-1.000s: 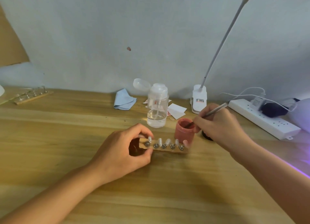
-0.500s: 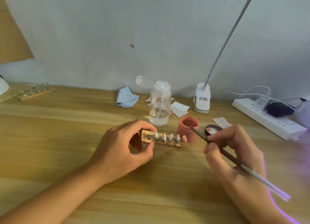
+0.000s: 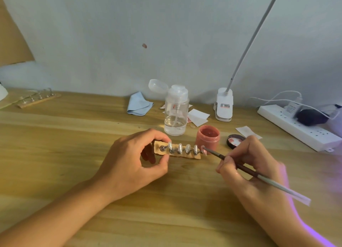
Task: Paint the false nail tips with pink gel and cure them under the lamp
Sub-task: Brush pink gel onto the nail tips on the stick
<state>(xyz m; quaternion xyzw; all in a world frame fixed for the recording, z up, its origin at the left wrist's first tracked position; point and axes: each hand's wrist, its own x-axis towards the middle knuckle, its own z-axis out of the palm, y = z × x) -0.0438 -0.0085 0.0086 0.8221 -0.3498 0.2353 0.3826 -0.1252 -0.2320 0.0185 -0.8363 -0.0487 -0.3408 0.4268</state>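
A small wooden strip [image 3: 185, 155] carries a row of several clear false nail tips [image 3: 188, 148] on metal stands. My left hand [image 3: 133, 159] pinches the strip's left end between thumb and fingers. My right hand [image 3: 248, 165] grips a thin brush [image 3: 246, 170], its tip touching the rightmost nail tip [image 3: 204, 150], which looks pink. The open pot of pink gel [image 3: 208, 138] stands just behind the strip's right end, with its dark lid [image 3: 235, 141] lying to the right.
Behind stand a clear pump bottle [image 3: 175, 115], a blue cloth [image 3: 138, 104], paper squares [image 3: 198, 117] and a desk lamp's clamp base [image 3: 224, 105]. A white power strip [image 3: 299, 128] runs along the right. A second strip of nail stands [image 3: 38, 98] lies far left. Purple light glows at the right edge.
My right hand lifted the brush out of the pink pot, turned it, and brought its tip onto the rightmost nail tip. The left hand kept pinching the strip.
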